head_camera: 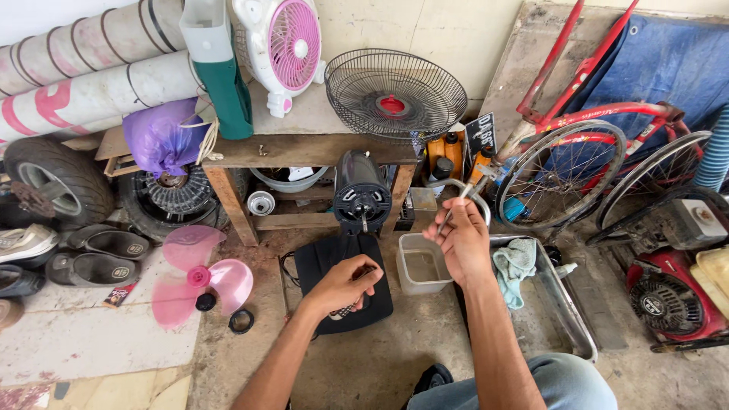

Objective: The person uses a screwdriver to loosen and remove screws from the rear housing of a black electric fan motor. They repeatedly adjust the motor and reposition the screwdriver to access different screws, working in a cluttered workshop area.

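My left hand [343, 285] is closed around a small dark tool handle [348, 310] over the black fan base [343, 282] on the floor. Upright behind that base stands the black fan motor [361, 190], its shaft facing me. My right hand [463, 241] is raised beside the motor and pinches a thin metal tool [456, 206] that points up and away. Below this hand sits a small clear plastic tub [422, 263].
A pink fan blade [199, 275] and black caps lie on the floor at left. A wire fan guard [395, 91] leans on a wooden bench [304, 149]. A metal tray [562, 304] with a green rag, bicycle wheels [560, 175] and a red engine [672, 292] crowd the right. Shoes and tyres sit far left.
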